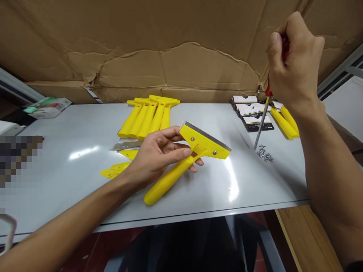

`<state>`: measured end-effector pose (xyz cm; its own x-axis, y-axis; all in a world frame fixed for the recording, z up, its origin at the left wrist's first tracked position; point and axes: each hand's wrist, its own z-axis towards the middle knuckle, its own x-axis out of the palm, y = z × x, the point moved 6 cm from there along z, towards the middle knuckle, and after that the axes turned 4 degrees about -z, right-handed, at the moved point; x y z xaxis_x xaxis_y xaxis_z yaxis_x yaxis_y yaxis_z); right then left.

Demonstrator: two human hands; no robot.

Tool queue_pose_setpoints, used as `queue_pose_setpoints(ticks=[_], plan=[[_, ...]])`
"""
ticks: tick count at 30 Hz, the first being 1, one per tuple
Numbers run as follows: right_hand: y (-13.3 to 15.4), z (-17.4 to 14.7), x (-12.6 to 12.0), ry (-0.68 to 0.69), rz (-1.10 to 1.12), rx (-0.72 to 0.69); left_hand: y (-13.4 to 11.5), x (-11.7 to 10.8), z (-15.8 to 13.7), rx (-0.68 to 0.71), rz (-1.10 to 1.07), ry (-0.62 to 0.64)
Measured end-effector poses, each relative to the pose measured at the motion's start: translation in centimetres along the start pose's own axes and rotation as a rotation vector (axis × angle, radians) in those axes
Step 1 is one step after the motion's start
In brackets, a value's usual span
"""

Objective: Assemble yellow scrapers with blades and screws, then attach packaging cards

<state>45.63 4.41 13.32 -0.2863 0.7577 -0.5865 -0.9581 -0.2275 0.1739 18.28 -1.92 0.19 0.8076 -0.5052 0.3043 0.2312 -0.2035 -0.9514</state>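
Observation:
My left hand [167, 151] holds a yellow scraper [170, 181] over the middle of the table, thumb on its neck. A metal blade [210, 135] runs along the scraper's head, and two screws show on its face. My right hand [297, 64], raised at the right, is wrapped around the red handle of a screwdriver [264, 117]. Its shaft points down, with the tip just left of a small pile of screws [265, 154]. Whether the tip touches the table I cannot tell.
Several yellow scraper handles [147, 117] lie at the back. Yellow plates [116, 170] and bagged blades [127, 145] are left of my left hand. Black-and-white boxes [252, 113] and more yellow handles [286, 122] lie back right. Cardboard [170, 49] stands behind the table.

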Motion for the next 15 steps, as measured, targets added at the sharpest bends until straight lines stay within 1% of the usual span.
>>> queue_pose_setpoints(ticks=[8, 15], plan=[[0.0, -0.14, -0.35, -0.026, 0.076, 0.0, 0.17, -0.13, 0.12, 0.039, 0.002, 0.019], [0.07, -0.17, -0.31, -0.009, 0.054, -0.019, 0.27, 0.03, 0.01, 0.022, 0.015, 0.015]])
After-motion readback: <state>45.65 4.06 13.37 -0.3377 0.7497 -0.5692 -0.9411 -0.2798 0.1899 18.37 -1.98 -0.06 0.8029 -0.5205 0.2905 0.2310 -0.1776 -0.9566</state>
